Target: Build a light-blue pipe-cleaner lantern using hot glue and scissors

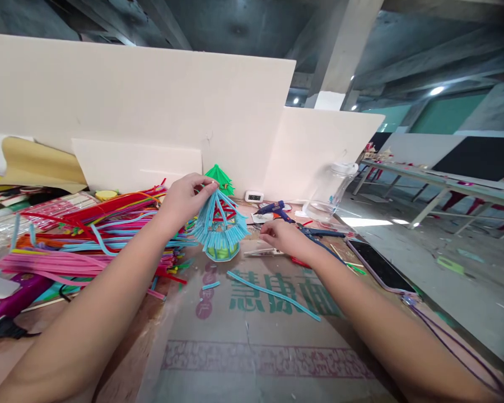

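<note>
The left hand (185, 197) is raised above the counter (121, 341), its fingers pinched shut on the top of a light-blue pipe-cleaner lantern (220, 234). The lantern is a small roofed shape with a fringe of blue strands, red strands inside and a yellow-green base. It hangs just right of the left hand and below its fingertips, with its base at or just above the near-flat brown cardboard sheet printed with green characters (256, 341); I cannot tell whether it touches.

The right hand (284, 238) is low over the counter, just right of the lantern and apart from it, palm down with the fingers loosely curled. Whether it grips anything cannot be told. The lantern sits between the two hands, closer to the left one.

On the cardboard near the lantern lie a long light-blue pipe cleaner (273, 295) and a short cut blue piece (210, 285). To the left spreads a heap of pink, red, blue and orange pipe cleaners (88, 240). Behind the lantern stands a small green pipe-cleaner tree (220, 178). Beyond the right hand lies a blue glue gun (277, 211), farther right a clear plastic jar with a white lid (331, 193), and at the right edge a dark smartphone (378, 268). White boards (151, 95) wall off the far side.
</note>
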A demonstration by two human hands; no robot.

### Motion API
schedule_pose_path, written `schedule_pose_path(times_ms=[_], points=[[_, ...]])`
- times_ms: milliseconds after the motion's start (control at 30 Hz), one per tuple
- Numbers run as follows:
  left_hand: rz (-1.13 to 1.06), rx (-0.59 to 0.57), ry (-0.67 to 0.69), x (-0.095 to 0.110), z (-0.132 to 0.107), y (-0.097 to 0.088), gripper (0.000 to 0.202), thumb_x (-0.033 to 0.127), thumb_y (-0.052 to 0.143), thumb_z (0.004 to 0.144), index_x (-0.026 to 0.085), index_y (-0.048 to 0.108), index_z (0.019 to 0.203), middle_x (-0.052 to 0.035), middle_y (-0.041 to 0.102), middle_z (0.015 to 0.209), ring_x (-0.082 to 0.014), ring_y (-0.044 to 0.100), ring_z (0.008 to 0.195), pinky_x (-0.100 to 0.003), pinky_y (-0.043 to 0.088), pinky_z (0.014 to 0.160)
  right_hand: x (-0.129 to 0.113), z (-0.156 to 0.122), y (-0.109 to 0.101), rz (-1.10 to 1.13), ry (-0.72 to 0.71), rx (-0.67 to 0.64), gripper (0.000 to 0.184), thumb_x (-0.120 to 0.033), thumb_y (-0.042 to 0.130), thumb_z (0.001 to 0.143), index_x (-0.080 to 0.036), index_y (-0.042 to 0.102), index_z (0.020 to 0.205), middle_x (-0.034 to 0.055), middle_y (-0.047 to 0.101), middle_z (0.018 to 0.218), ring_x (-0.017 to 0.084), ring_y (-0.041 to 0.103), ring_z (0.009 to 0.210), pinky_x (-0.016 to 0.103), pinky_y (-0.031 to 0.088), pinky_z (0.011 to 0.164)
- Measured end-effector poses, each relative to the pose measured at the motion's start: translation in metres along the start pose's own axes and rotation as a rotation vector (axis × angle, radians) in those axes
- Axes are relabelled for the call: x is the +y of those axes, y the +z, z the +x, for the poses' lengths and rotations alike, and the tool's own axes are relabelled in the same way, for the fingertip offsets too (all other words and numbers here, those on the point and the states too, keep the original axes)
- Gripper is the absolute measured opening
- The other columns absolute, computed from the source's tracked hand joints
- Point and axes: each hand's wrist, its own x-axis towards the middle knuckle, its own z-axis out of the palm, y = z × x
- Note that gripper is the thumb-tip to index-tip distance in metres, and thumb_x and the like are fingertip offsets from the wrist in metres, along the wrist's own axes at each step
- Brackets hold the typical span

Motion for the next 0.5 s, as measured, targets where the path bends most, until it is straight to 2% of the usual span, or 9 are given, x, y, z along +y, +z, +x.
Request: schedule_pose_path(times_ms=[100, 133, 167, 233, 333, 400, 500], points=[[-0.037, -0.018, 0.007, -0.005, 0.000, 0.006, 0.034, 0.042, 0.052, 0.089, 0.018, 0.072, 0.101, -0.0069, 0.072, 0.100, -0.0203, 0.064, 0.089, -0.030, 0.049, 0.078, -0.031, -0.017, -0.009, 0.048, -0.151, -0.195, 0.027, -0.046, 0.061, 0.086, -0.022, 0.073, 0.083, -0.0003, 0.071, 0.072, 0.014, 0.062, 0.064, 0.022, 0.037, 0.057], [-0.056, -0.031, 0.002, -0.007, 0.000, 0.008, 0.034, 0.041, 0.052, 0.089, 0.018, 0.071, 0.103, -0.0067, 0.072, 0.101, -0.0203, 0.064, 0.089, -0.030, 0.049, 0.078, -0.043, -0.024, -0.009, 0.047, -0.232, -0.268, 0.029, -0.049, 0.061, 0.085, -0.023, 0.073, 0.086, 0.0003, 0.072, 0.076, 0.015, 0.063, 0.067, 0.023, 0.037, 0.058], [-0.074, -0.044, -0.006, -0.009, 0.000, 0.009, 0.034, 0.041, 0.053, 0.088, 0.018, 0.071, 0.105, -0.0065, 0.072, 0.102, -0.0202, 0.064, 0.089, -0.030, 0.049, 0.079, -0.054, -0.030, -0.006, 0.000, -0.268, -0.279, 0.031, -0.051, 0.063, 0.084, -0.022, 0.073, 0.087, 0.0018, 0.073, 0.078, 0.017, 0.064, 0.071, 0.024, 0.037, 0.059], [-0.102, -0.057, -0.022, -0.011, 0.000, 0.011, 0.034, 0.040, 0.053, 0.088, 0.018, 0.071, 0.107, -0.0063, 0.072, 0.103, -0.0200, 0.064, 0.088, -0.031, 0.049, 0.079, -0.072, -0.041, 0.001, -0.136, -0.301, -0.246, 0.027, -0.044, 0.067, 0.082, -0.018, 0.072, 0.088, 0.0071, 0.073, 0.084, 0.020, 0.066, 0.076, 0.025, 0.036, 0.060], [-0.119, -0.074, -0.033, -0.012, 0.000, 0.010, 0.035, 0.041, 0.053, 0.088, 0.018, 0.071, 0.108, -0.0059, 0.073, 0.099, -0.0193, 0.064, 0.084, -0.031, 0.049, 0.076, -0.085, -0.047, 0.011, -0.215, -0.326, -0.206, 0.012, -0.023, 0.059, 0.086, -0.016, 0.069, 0.084, 0.0089, 0.072, 0.082, 0.019, 0.064, 0.072, 0.026, 0.034, 0.059], [-0.105, -0.079, -0.036, -0.009, 0.001, 0.005, 0.037, 0.042, 0.053, 0.088, 0.018, 0.069, 0.111, -0.0060, 0.073, 0.097, -0.0189, 0.064, 0.081, -0.031, 0.049, 0.074, -0.084, -0.045, 0.014, -0.150, -0.329, -0.173, 0.013, -0.016, 0.056, 0.085, -0.018, 0.068, 0.081, 0.0060, 0.071, 0.076, 0.016, 0.061, 0.066, 0.025, 0.031, 0.056], [-0.063, 0.008, -0.044, 0.000, 0.001, -0.008, 0.039, 0.043, 0.052, 0.089, 0.017, 0.068, 0.113, -0.0069, 0.073, 0.097, -0.0194, 0.063, 0.082, -0.031, 0.047, 0.073, -0.075, -0.040, 0.008, 0.045, -0.298, -0.025, 0.010, -0.021, 0.055, 0.087, -0.020, 0.065, 0.084, 0.0016, 0.067, 0.071, 0.013, 0.056, 0.061, 0.024, 0.030, 0.054]])
